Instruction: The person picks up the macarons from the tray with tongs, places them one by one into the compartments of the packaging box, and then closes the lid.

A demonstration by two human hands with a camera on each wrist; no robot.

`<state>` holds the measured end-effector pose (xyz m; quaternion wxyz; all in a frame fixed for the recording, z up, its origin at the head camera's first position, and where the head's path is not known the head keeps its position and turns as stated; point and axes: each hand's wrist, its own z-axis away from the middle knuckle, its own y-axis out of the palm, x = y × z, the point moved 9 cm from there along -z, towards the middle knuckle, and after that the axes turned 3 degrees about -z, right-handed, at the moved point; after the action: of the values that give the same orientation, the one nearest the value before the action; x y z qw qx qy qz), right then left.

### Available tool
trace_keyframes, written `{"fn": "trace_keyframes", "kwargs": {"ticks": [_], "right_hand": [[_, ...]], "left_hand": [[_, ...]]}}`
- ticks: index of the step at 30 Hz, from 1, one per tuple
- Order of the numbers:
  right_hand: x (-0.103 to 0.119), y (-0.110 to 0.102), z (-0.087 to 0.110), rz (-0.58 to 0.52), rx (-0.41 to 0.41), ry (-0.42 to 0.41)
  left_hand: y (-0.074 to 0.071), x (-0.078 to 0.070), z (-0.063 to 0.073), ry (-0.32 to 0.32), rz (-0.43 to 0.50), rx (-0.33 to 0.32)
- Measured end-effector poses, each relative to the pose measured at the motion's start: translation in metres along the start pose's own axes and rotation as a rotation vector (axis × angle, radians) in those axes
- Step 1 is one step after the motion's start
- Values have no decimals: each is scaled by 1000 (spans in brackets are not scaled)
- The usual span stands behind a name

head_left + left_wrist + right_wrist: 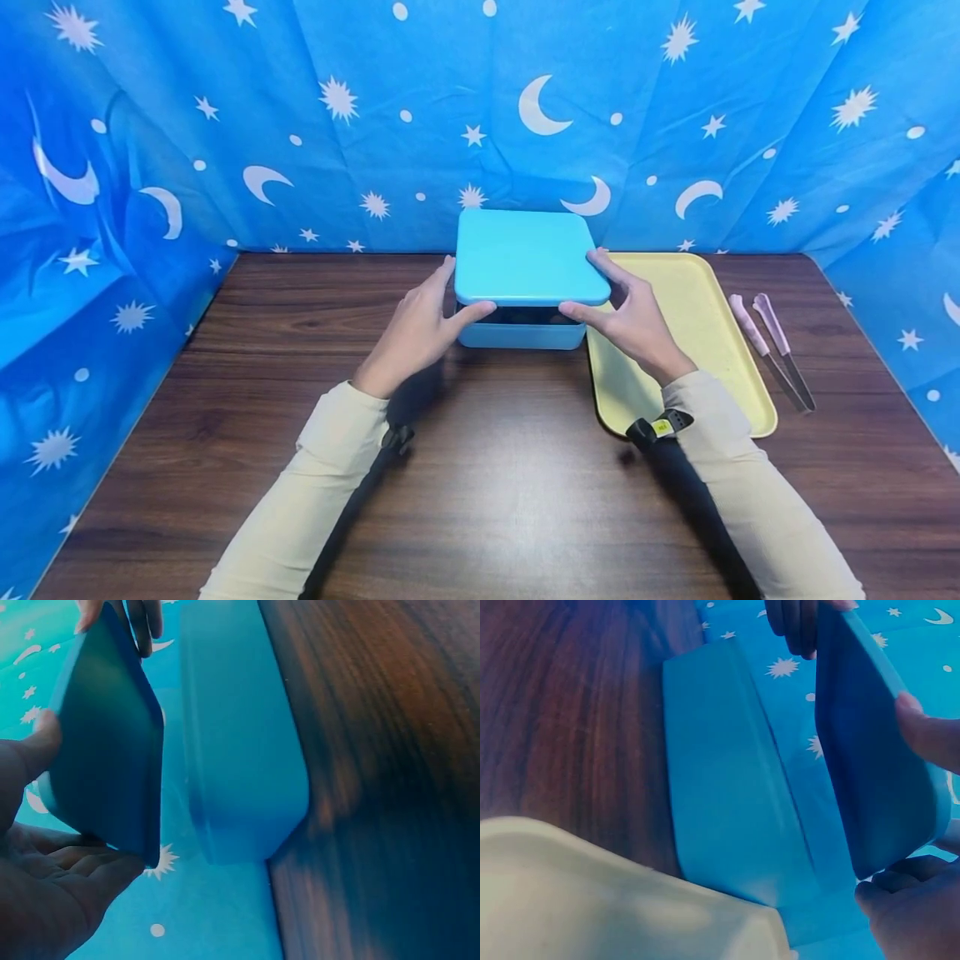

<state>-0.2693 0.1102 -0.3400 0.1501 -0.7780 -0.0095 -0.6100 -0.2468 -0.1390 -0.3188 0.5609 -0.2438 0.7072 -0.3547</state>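
Observation:
A turquoise rectangular lid [528,254] is held level by both hands over a blue box [521,337] of the same shape. My left hand [416,333] grips the lid's left side, thumb on the front edge and fingers along the side. On the opposite side my right hand [637,321] grips the lid the same way. A gap shows between the lid [105,742] and the box [240,735] in both wrist views. Through that gap the head view shows a dark interior; the box's contents are hidden beneath the lid.
A pale yellow tray [701,350] lies right of the box, partly under my right forearm. Beyond its right edge are tongs [776,354] with pale purple ends and metal arms. Blue cloth [435,83] with moons and stars hangs behind the wooden table [487,483].

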Motion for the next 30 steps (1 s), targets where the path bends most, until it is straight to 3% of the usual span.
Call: {"fn": "trace_keyframes", "kwargs": {"ticks": [6,16,30], "right_hand": [[-15,8,-1,74,28,30],[-28,14,0,131,51,58],[-39,19,-2,265,48,77]], "left_hand": [[15,10,0,-44,-10,77],[31,21,-2,-80,-10,128],[39,33,-9,-101,-1,144]]}}
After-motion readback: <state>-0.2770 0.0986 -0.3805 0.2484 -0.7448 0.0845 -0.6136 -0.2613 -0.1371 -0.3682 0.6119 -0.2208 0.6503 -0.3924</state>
